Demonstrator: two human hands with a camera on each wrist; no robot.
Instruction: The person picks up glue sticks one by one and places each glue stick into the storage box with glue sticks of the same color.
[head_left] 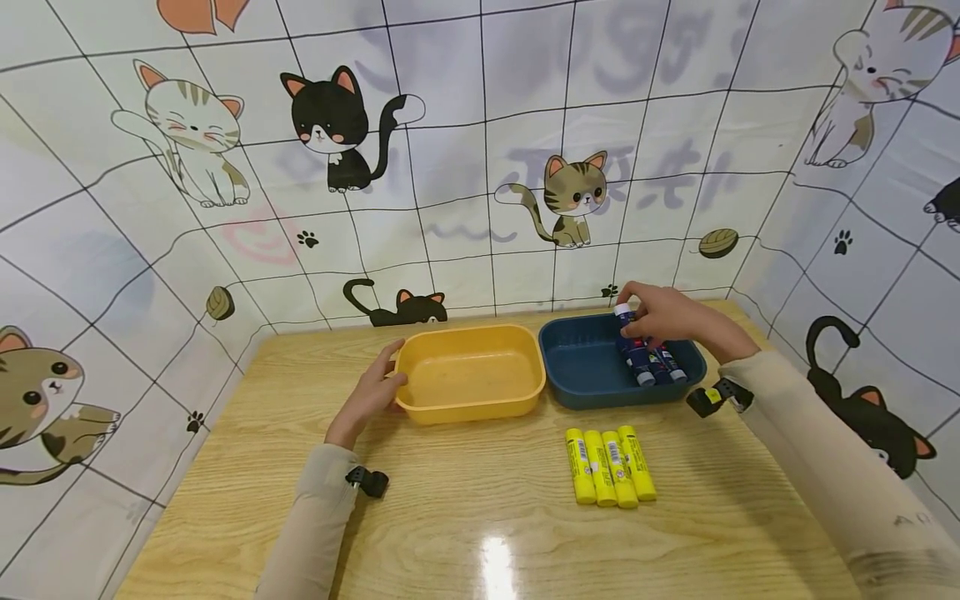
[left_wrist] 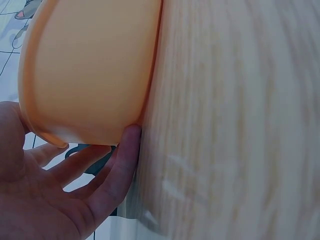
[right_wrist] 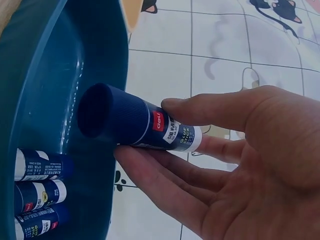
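My left hand [head_left: 372,393] grips the left end of a yellow plastic tray [head_left: 468,410], thumb at the rim and fingers against the outer wall; the left wrist view shows fingertips along the tray's outside [left_wrist: 95,100]. Above a dark blue tray [head_left: 592,397], my right hand [head_left: 663,317] holds a blue glue stick [right_wrist: 145,122] between thumb and fingers, tilted, its white end toward the palm. Three more blue glue sticks [right_wrist: 40,197] lie side by side inside the blue tray. Several yellow tubes [head_left: 609,467] lie in a row on the table before it.
Both trays stand side by side at the back of the wooden table [head_left: 450,517]. Behind them rises a white cloth backdrop [head_left: 450,208] with a grid and cartoon cats, which also covers both sides.
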